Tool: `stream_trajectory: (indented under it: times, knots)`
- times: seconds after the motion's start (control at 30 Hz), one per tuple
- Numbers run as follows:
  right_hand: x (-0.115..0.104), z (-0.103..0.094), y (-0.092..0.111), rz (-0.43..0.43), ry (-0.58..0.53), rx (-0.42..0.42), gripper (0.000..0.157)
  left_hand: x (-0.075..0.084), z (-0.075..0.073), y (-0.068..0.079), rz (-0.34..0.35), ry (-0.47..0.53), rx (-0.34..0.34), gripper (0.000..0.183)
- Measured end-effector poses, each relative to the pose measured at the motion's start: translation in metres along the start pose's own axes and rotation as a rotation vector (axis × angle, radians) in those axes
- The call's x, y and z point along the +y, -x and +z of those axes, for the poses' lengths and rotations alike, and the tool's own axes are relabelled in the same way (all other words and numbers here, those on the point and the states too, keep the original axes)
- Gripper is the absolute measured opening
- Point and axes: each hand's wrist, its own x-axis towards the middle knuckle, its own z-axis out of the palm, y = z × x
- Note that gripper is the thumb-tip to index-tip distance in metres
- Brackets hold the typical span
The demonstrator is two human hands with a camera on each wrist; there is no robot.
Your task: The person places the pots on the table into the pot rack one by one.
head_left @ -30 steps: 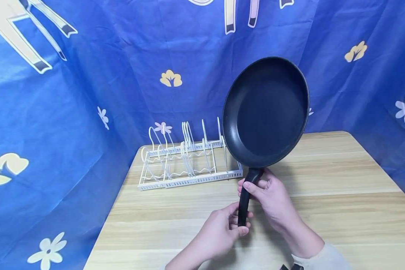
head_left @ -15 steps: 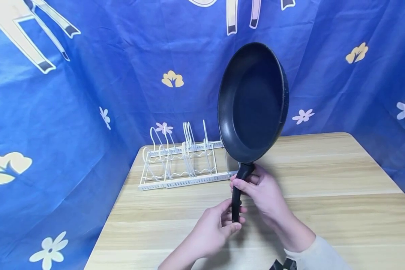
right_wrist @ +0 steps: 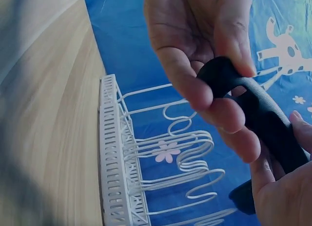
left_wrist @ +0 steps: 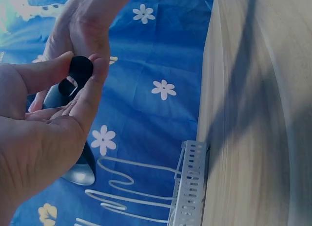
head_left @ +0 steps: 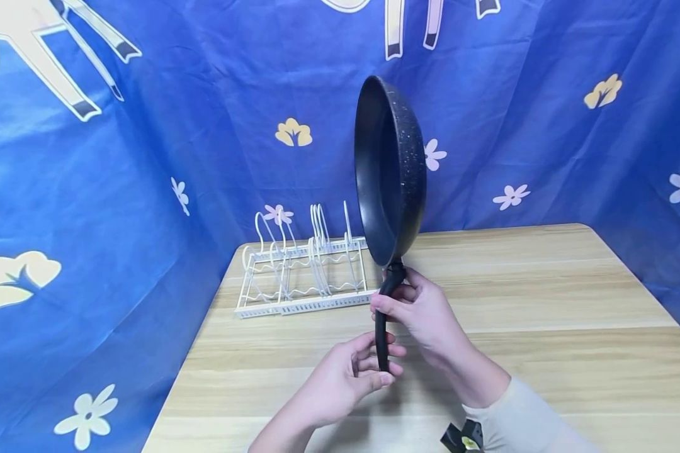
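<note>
A round, black frying pan with a white-specked outside (head_left: 409, 170) is held up in the air above the pale wooden counter (head_left: 544, 314); the bowl of the pan is above both hands, and its long black handle (head_left: 382, 330) points down between them; the pan is stood nearly on edge, so its dark inside is turned to the left and its specked back to the right.

The left hand (head_left: 345, 380) is reached in from the bottom of the head view and is kept low, by the end of the handle; the right hand (head_left: 425, 318) is brought in from the right and is set higher, just under the bowl; a pale sleeve (head_left: 521, 415) is worn on the right arm, with a small black device (head_left: 463, 435) by the wrist.

The end of the handle, where there is a hole, is pinched by the left thumb and fingers; the upper part of the handle is gripped by the right hand, with its thumb laid on the near side; a white wire rack with tall loops (head_left: 317, 304) is seen behind the hands and to the left of the pan.
</note>
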Motion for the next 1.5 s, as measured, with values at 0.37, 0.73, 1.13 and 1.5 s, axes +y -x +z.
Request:
stream_trajectory:
  times: [0.37,0.73,1.13,1.5]
  knots:
    - [0.008,0.017,-0.008,-0.020,0.056,0.001,0.052,-0.011,-0.012,0.007,-0.001,0.062,-0.013,0.057]
    - [0.023,0.029,-0.013,-0.020,0.136,0.037,0.048,-0.023,-0.020,0.016,0.003,0.160,-0.054,0.057]
    - [0.044,0.030,-0.019,0.046,0.201,0.081,0.043,-0.042,-0.026,0.012,-0.020,0.244,-0.112,0.060]
    - [0.060,0.027,-0.027,0.091,0.142,0.078,0.046,-0.059,-0.029,0.005,-0.044,0.247,-0.129,0.063]
